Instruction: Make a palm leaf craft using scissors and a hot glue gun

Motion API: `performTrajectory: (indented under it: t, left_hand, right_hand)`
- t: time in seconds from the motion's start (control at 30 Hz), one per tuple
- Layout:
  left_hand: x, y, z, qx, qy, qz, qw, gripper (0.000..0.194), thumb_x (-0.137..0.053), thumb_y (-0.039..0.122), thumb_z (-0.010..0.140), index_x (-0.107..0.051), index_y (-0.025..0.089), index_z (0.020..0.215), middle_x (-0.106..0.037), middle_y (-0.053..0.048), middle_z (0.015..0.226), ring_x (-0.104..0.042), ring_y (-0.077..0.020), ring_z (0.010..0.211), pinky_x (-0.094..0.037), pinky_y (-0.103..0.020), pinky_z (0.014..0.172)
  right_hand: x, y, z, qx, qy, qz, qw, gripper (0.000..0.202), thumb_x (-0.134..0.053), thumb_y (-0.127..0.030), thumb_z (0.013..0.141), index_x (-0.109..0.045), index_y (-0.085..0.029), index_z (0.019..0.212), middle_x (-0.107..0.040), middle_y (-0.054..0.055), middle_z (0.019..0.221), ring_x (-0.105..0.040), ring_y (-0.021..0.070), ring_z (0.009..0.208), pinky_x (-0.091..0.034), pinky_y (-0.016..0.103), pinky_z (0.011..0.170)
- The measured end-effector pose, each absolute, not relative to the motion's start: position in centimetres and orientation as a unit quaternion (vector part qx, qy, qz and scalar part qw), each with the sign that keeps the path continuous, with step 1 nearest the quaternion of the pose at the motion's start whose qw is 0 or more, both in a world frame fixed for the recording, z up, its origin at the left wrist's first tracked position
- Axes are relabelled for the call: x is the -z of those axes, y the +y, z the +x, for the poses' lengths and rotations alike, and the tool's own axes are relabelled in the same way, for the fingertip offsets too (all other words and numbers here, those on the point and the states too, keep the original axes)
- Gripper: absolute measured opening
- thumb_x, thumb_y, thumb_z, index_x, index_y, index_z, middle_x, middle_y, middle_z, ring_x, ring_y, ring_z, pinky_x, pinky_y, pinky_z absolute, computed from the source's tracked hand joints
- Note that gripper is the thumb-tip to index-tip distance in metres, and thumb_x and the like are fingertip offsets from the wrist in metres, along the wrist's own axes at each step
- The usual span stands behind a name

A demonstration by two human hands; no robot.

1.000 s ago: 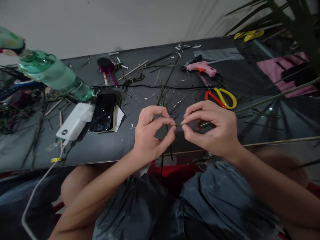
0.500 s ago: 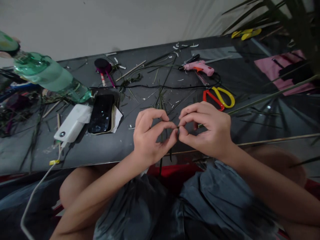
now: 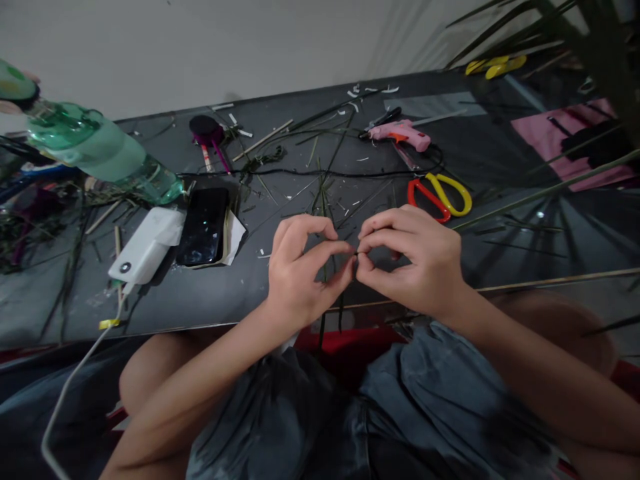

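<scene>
At the table's front edge my left hand (image 3: 306, 270) pinches thumb and forefinger together on a thin dark green leaf strip (image 3: 341, 315). My right hand (image 3: 413, 257) meets it fingertip to fingertip, also pinching, with a tiny dark bit of the strip showing between them. Most of the strip is hidden by the fingers; narrow ends dangle below my left hand. Just beyond my right hand lie scissors (image 3: 453, 195) with one red and one yellow handle. More cut leaf strips (image 3: 323, 193) lie on the table behind my hands.
A pink glue gun (image 3: 403, 135) rests behind the scissors. To the left are a black phone (image 3: 203, 227), a white power bank (image 3: 146, 247) with a cable, and a green bottle (image 3: 107, 150). Long leaves (image 3: 550, 183) reach in from the right. A black cord (image 3: 300, 173) crosses the table.
Both hands keep their pinch at nearly the same spot, with only slight finger movement. The whole view has shifted very slightly.
</scene>
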State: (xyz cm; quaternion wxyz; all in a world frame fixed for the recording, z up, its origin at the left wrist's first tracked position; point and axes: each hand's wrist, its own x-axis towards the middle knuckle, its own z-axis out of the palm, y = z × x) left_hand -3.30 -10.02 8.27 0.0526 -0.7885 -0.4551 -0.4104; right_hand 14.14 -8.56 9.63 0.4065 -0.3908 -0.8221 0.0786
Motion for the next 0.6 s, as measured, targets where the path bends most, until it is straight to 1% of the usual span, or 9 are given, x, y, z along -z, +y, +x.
performTrajectory:
  t: [0.17, 0.3, 0.37, 0.43, 0.53, 0.6]
  left_hand:
    - [-8.0, -9.8, -3.4, 0.427, -0.431, -0.793, 0.066, 0.009, -0.063, 0.022, 0.084, -0.065, 0.023, 0.076, -0.060, -0.004, 0.082, -0.057, -0.0190, 0.084, -0.049, -0.036, 0.076]
    - [-7.5, -9.8, -3.4, 0.423, -0.417, -0.800, 0.088, 0.007, -0.062, 0.022, 0.084, -0.062, 0.022, 0.077, -0.061, -0.004, 0.083, -0.058, -0.0201, 0.087, -0.050, -0.037, 0.079]
    - [-7.3, -9.9, -3.5, 0.418, -0.416, -0.803, 0.082, 0.004, -0.062, 0.022, 0.084, -0.063, 0.022, 0.081, -0.061, -0.004, 0.084, -0.059, -0.0205, 0.088, -0.050, -0.038, 0.083]
    - [-7.3, -10.1, -3.6, 0.419, -0.407, -0.808, 0.074, 0.003, -0.062, 0.021, 0.084, -0.063, 0.023, 0.083, -0.062, -0.004, 0.085, -0.060, -0.0209, 0.091, -0.050, -0.038, 0.085]
    - [-7.3, -10.7, -3.9, 0.409, -0.344, -0.841, 0.079, 0.006, -0.064, 0.020, 0.083, -0.065, 0.026, 0.085, -0.064, -0.002, 0.082, -0.063, -0.0198, 0.092, -0.052, -0.033, 0.082]
    - [-7.4, -11.3, -4.2, 0.405, -0.258, -0.872, 0.093, 0.011, -0.065, 0.018, 0.081, -0.065, 0.029, 0.085, -0.066, 0.002, 0.079, -0.065, -0.0164, 0.088, -0.053, -0.028, 0.075]
  right_hand:
    - [-9.5, -8.6, 14.1, -0.080, -0.825, -0.381, 0.409, 0.013, -0.059, -0.009, 0.071, -0.063, -0.021, 0.068, -0.070, 0.002, 0.084, -0.060, 0.0147, 0.073, -0.048, 0.030, 0.068]
    - [-9.2, -8.6, 14.1, -0.093, -0.825, -0.389, 0.399, 0.013, -0.058, -0.010, 0.073, -0.064, -0.021, 0.070, -0.070, 0.002, 0.087, -0.060, 0.0141, 0.074, -0.049, 0.030, 0.069]
    - [-9.3, -8.7, 14.1, -0.110, -0.820, -0.392, 0.403, 0.013, -0.058, -0.010, 0.073, -0.065, -0.020, 0.071, -0.070, 0.002, 0.087, -0.061, 0.0138, 0.075, -0.048, 0.029, 0.067]
    - [-9.5, -8.7, 14.1, -0.144, -0.807, -0.395, 0.414, 0.011, -0.059, -0.011, 0.072, -0.065, -0.020, 0.069, -0.070, 0.002, 0.087, -0.060, 0.0125, 0.071, -0.047, 0.027, 0.061]
    - [-9.7, -8.0, 14.3, -0.223, -0.762, -0.413, 0.446, 0.007, -0.063, -0.013, 0.071, -0.064, -0.018, 0.066, -0.069, 0.002, 0.086, -0.056, 0.0098, 0.063, -0.041, 0.024, 0.050]
    - [-9.3, -6.3, 14.7, -0.258, -0.726, -0.429, 0.471, 0.007, -0.065, -0.014, 0.070, -0.064, -0.018, 0.065, -0.068, 0.002, 0.082, -0.056, 0.0098, 0.064, -0.041, 0.023, 0.051]
